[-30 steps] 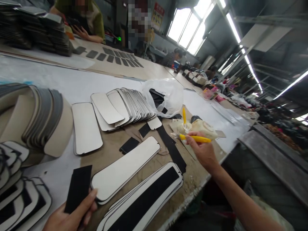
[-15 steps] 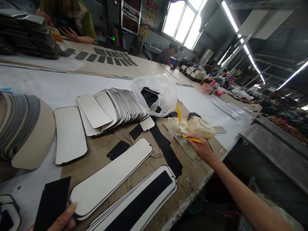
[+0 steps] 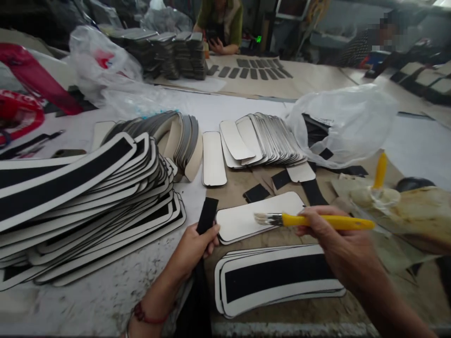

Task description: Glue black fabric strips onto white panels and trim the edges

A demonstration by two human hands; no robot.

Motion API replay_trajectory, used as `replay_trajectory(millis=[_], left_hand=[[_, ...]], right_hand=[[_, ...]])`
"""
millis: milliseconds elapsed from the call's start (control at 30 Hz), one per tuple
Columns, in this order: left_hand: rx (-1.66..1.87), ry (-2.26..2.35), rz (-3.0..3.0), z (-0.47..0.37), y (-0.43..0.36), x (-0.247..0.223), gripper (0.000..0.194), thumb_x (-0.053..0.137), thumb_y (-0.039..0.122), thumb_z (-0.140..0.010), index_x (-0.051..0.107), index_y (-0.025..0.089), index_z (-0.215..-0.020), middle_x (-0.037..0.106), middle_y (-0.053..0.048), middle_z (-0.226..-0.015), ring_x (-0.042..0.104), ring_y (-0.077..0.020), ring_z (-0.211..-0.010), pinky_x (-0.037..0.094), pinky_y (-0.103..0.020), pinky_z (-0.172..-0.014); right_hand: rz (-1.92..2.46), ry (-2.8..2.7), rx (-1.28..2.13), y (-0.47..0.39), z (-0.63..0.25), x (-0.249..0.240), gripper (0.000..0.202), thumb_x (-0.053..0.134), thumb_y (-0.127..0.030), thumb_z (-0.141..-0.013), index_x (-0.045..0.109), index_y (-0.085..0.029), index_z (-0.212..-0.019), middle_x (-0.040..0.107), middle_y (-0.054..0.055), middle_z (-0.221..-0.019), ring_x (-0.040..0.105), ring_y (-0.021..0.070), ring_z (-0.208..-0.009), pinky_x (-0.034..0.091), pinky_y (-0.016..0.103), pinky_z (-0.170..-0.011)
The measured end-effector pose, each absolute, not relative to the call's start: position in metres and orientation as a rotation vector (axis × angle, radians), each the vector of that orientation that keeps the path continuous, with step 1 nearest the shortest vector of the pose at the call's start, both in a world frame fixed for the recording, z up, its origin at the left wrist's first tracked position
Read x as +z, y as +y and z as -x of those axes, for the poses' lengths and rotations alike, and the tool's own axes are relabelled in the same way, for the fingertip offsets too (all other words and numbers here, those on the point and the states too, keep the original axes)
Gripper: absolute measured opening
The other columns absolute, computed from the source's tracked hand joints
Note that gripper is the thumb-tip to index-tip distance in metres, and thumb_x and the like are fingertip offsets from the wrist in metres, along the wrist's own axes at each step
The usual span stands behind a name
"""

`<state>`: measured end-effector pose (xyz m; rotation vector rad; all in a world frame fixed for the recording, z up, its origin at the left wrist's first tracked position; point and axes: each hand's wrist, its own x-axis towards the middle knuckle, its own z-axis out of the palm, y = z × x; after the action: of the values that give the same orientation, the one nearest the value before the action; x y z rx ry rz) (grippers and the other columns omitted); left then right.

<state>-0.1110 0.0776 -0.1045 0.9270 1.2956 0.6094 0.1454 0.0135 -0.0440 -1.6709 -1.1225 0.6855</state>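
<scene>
My right hand (image 3: pixel 340 241) is closed round the yellow handle of a paintbrush (image 3: pixel 293 220). Its bristles are over the middle of a long white panel (image 3: pixel 236 223) with dark edges; whether they touch it I cannot tell. At the panel's left end my left hand (image 3: pixel 192 246) pinches a black strip (image 3: pixel 207 213), with the thumb against the panel's edge. Just below lies a short stack of white panels, the top one bearing a black strip (image 3: pixel 271 280). A second yellow-handled brush (image 3: pixel 380 171) stands in a glue-smeared container (image 3: pixel 387 199) at right.
A high pile of black-striped panels (image 3: pixel 105 197) fills the left side. Behind the work lie fanned white panels (image 3: pixel 271 141), curved pieces (image 3: pixel 188 145) and a clear plastic bag (image 3: pixel 355 108). Across the table a person (image 3: pixel 229 28) sits near dark stacks (image 3: pixel 162 51).
The paintbrush in my right hand has come from the glue container to over the white panel. The view has swung left. My left hand stays at the panel's left end.
</scene>
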Motion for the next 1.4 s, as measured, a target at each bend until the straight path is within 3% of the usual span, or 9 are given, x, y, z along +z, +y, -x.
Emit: replay_trajectory(millis=[100, 267, 400, 533, 733, 867, 1167, 1400], left_hand=[[0.618, 1.255, -0.923, 0.113, 0.076, -0.107, 0.036, 0.064, 0.047, -0.067, 0.053, 0.014, -0.061, 0.05, 0.002, -0.048, 0.039, -0.006, -0.039, 0.027, -0.017, -0.036], [0.632, 1.213, -0.91, 0.115, 0.077, -0.11, 0.034, 0.064, 0.047, -0.068, 0.053, 0.015, -0.066, 0.054, 0.002, -0.053, 0.041, -0.0063, -0.04, 0.028, -0.017, -0.036], [0.629, 1.227, -0.899, 0.115, 0.077, -0.109, 0.033, 0.064, 0.046, -0.067, 0.054, 0.015, -0.068, 0.054, 0.002, -0.051, 0.04, -0.0068, -0.039, 0.027, -0.017, -0.036], [0.611, 1.242, -0.904, 0.114, 0.077, -0.106, 0.035, 0.063, 0.046, -0.067, 0.052, 0.015, -0.057, 0.045, 0.004, -0.04, 0.037, -0.0066, -0.037, 0.026, -0.017, -0.037], [0.611, 1.257, -0.91, 0.113, 0.077, -0.106, 0.036, 0.064, 0.049, -0.065, 0.052, 0.015, -0.062, 0.048, 0.004, -0.044, 0.037, -0.0066, -0.039, 0.025, -0.017, -0.038], [0.614, 1.274, -0.934, 0.113, 0.076, -0.107, 0.038, 0.063, 0.052, -0.064, 0.052, 0.015, -0.064, 0.046, 0.005, -0.042, 0.037, -0.0073, -0.039, 0.025, -0.018, -0.038], [0.612, 1.302, -1.01, 0.111, 0.074, -0.109, 0.043, 0.061, 0.056, -0.062, 0.05, 0.015, -0.054, 0.043, 0.004, -0.038, 0.034, -0.0069, -0.037, 0.023, -0.019, -0.04], [0.638, 1.315, -1.042, 0.11, 0.073, -0.103, 0.043, 0.061, 0.057, -0.058, 0.05, 0.016, -0.054, 0.044, 0.003, -0.04, 0.036, -0.0075, -0.038, 0.024, -0.02, -0.04]], right_hand=[[1.511, -0.992, 0.992, 0.032, -0.107, -0.058, 0.026, 0.063, -0.043, -0.078, 0.061, -0.018, -0.085, 0.063, 0.003, -0.069, 0.062, 0.0177, -0.06, 0.052, 0.032, -0.062], [1.474, -0.944, 1.118, 0.041, -0.084, -0.072, 0.023, 0.063, -0.04, -0.079, 0.059, -0.018, -0.084, 0.062, 0.0, -0.069, 0.061, 0.014, -0.06, 0.051, 0.027, -0.062], [1.607, -1.102, 0.935, 0.04, -0.089, -0.066, 0.024, 0.062, -0.041, -0.078, 0.059, -0.018, -0.079, 0.061, 0.001, -0.063, 0.061, 0.0154, -0.057, 0.05, 0.026, -0.058], [1.76, -1.296, 0.596, 0.036, -0.112, -0.059, 0.025, 0.06, -0.043, -0.079, 0.06, -0.018, -0.076, 0.06, 0.002, -0.062, 0.059, 0.0167, -0.056, 0.047, 0.027, -0.055], [1.907, -1.476, 0.199, 0.03, -0.155, -0.058, 0.022, 0.055, -0.04, -0.083, 0.06, -0.018, -0.083, 0.061, 0.005, -0.08, 0.06, 0.0182, -0.07, 0.047, 0.03, -0.067], [1.883, -1.61, -0.042, 0.027, -0.168, -0.052, 0.019, 0.052, -0.036, -0.085, 0.059, -0.018, -0.082, 0.06, 0.005, -0.081, 0.058, 0.0184, -0.075, 0.046, 0.031, -0.07], [1.847, -1.66, -0.164, 0.02, -0.169, -0.043, 0.019, 0.048, -0.033, -0.087, 0.057, -0.018, -0.081, 0.059, 0.005, -0.08, 0.058, 0.0181, -0.077, 0.045, 0.031, -0.074], [1.94, -1.358, -0.046, 0.019, -0.187, -0.037, 0.028, 0.052, -0.044, -0.084, 0.059, -0.017, -0.083, 0.063, 0.006, -0.081, 0.061, 0.0194, -0.068, 0.048, 0.033, -0.067]])
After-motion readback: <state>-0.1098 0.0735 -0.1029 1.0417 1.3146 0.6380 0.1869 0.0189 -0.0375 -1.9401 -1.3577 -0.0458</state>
